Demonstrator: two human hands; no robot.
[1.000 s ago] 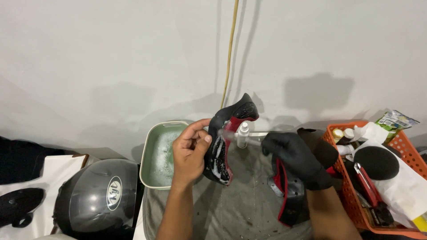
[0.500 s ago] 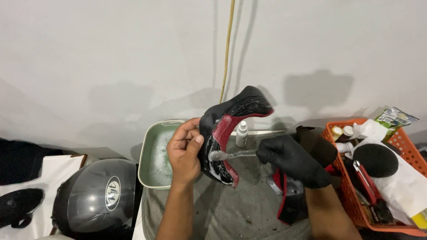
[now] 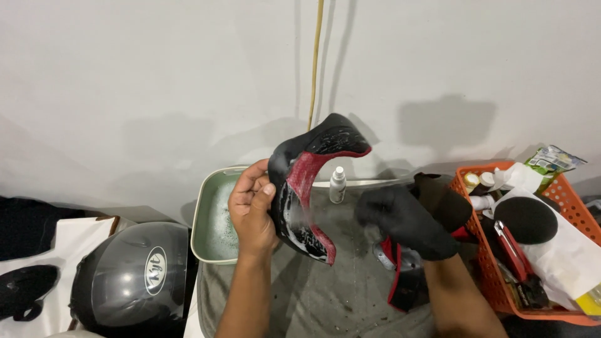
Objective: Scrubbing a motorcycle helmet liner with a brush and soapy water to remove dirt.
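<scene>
The bare left hand [image 3: 251, 209] grips the curved black and red pad [image 3: 307, 194] standing tall just right of the green tub [image 3: 203, 216], and the gloved right hand [image 3: 404, 222] is curled near the pad's right side, maybe holding something blurry.

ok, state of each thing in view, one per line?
helmet pad: held up, curved, soapy foam on it
left hand: bare, gripping the pad's edge
right hand: black glove, closed, blurred
basin: sudsy water inside
small bottle: upright, capped
helmet: resting at left, visor shut
orange basket: full of supplies
</scene>
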